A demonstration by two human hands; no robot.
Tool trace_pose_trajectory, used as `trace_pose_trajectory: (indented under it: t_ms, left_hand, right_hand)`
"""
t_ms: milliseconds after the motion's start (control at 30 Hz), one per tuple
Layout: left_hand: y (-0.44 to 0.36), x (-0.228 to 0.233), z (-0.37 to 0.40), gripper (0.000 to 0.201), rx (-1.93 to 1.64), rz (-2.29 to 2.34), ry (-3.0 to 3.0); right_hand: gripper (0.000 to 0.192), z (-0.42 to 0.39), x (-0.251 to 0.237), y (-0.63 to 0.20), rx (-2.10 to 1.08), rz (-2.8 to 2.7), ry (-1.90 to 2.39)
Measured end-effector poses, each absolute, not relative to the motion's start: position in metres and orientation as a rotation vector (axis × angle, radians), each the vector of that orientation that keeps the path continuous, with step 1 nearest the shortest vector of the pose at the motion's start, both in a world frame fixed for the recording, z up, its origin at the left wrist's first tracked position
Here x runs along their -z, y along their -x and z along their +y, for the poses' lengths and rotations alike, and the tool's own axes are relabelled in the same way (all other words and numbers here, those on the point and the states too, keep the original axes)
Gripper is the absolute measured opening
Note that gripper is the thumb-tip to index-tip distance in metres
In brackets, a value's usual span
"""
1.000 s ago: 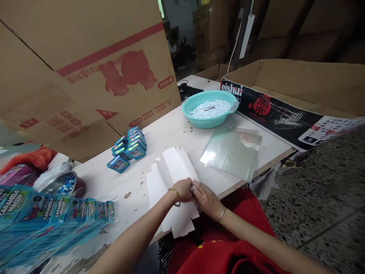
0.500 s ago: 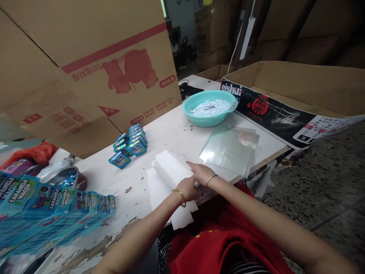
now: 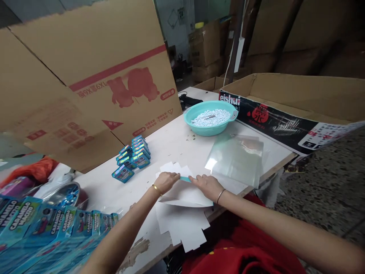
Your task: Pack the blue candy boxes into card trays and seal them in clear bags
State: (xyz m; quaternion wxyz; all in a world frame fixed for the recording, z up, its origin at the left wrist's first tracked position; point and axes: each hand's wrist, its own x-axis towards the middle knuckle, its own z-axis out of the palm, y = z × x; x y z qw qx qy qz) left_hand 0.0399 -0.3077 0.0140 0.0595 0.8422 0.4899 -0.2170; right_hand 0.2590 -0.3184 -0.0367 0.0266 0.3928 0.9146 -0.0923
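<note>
A flat white die-cut carton blank (image 3: 185,196) lies folded over on the white table (image 3: 171,142), with a thin teal edge showing at the fold. My left hand (image 3: 166,180) presses the fold at its left end. My right hand (image 3: 207,186) presses the same blank at the right. More flat white blanks (image 3: 184,226) lie underneath, hanging over the table's near edge. Both wrists wear thin bangles.
Small blue candy boxes (image 3: 131,153) are stacked beyond my left hand. A teal basin (image 3: 210,117) holds white pellets. Clear plastic sheets (image 3: 236,158) lie at the right. Blue "Caramelo Macizo" display packs (image 3: 42,228) fill the lower left. Large cardboard boxes (image 3: 94,80) stand behind and right.
The top white blank has been folded over toward me. My left hand moved forward to the fold, my right hand slid along it to the right. The camera tilted up slightly.
</note>
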Motion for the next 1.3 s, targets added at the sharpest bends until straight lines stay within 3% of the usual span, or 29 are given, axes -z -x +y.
trace_pose_trajectory:
  t_ms: [67, 200, 333, 467, 667, 900, 1300]
  left_hand:
    - [-0.035, -0.005, -0.312, 0.039, 0.502, 1.411, -2.602]
    - [-0.028, 0.001, -0.316, 0.042, 0.212, 1.351, -2.525]
    - [-0.034, 0.001, -0.313, 0.030, 0.365, 1.407, -2.565]
    - [-0.051, 0.004, -0.308, 0.014, 0.594, 1.394, -2.645]
    - [-0.056, 0.002, -0.308, 0.021, 0.726, 1.363, -2.636]
    - [-0.056, 0.006, -0.302, 0.023, 0.856, 1.284, -2.648]
    - [-0.067, 0.017, -0.299, 0.037, 0.765, 1.540, -2.506]
  right_hand:
    - [0.051, -0.323, 0.042, -0.258, 0.300, 2.850, -1.253]
    - [0.059, -0.328, 0.049, -0.259, 0.544, 2.934, -1.386]
    - [0.035, -0.320, 0.047, -0.257, 0.707, 2.821, -1.468]
    - [0.021, -0.309, 0.044, -0.248, 0.448, 2.801, -1.258]
    - [0.033, -0.301, 0.046, -0.244, 0.291, 2.848, -1.030]
    - [0.032, -0.299, 0.043, -0.239, 0.252, 2.832, -0.985]
    - [0.032, -0.264, 0.034, -0.253, 0.183, 2.804, -0.881]
